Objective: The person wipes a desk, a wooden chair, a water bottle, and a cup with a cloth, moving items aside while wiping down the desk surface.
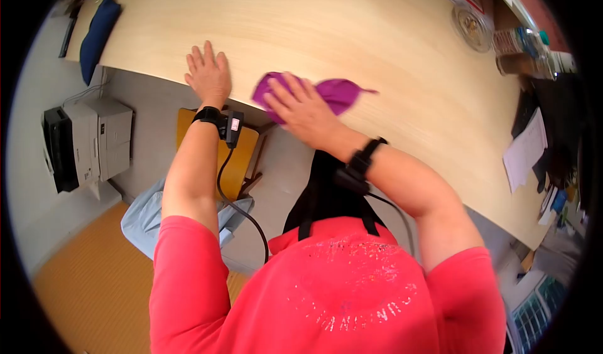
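Note:
My left hand [210, 75] lies flat near the front edge of the table [301, 27], fingers spread, with nothing in it. My right hand [308, 112] rests on a purple cloth [339, 95], its fingers stretched out over the fabric rather than wrapped round it. The cloth is bunched on both sides of the hand, and a thin cord or loop sticks out at its right end. Part of the cloth is hidden under my palm and fingers. Each wrist wears a black strap with a small cabled device.
A dark blue cloth item [100, 37] hangs over the table's left end. At the right stand a clear round container [471, 27], a bottle [518, 42] and papers [526, 150]. Below are a printer [88, 140] and a wooden chair [237, 166] with light blue fabric [143, 219].

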Demonstrator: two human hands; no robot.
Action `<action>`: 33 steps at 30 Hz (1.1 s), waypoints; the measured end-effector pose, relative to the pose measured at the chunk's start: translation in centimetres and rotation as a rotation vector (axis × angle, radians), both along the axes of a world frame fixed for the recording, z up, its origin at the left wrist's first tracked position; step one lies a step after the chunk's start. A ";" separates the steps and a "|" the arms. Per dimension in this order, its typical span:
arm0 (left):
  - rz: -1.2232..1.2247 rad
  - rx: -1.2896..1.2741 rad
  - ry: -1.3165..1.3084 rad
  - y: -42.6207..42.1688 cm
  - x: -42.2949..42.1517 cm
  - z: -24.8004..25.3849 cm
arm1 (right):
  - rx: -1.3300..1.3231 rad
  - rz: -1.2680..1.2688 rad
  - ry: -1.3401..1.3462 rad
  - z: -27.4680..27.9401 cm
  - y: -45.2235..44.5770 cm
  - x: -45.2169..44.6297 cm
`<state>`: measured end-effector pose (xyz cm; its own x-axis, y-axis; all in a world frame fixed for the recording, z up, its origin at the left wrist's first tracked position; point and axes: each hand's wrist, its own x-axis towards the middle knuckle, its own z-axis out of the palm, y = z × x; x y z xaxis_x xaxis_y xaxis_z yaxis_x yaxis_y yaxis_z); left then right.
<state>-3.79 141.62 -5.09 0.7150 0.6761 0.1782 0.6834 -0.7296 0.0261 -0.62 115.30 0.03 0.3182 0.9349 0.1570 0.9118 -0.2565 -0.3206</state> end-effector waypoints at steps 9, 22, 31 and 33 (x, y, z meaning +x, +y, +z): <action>0.013 -0.007 -0.013 -0.9 0.3 0.5 | -0.278 -0.111 0.094 3.0 -13.9 0.7; 0.008 -0.118 -0.011 -2.1 0.4 2.8 | -0.116 -0.845 -0.086 -1.3 -6.1 11.1; -0.060 -0.159 -0.017 -1.9 0.0 3.2 | -0.066 -0.527 -0.087 -2.7 17.4 16.6; -0.135 -0.133 -0.010 -1.3 -0.2 3.6 | -0.088 -0.431 -0.107 -2.2 18.6 16.4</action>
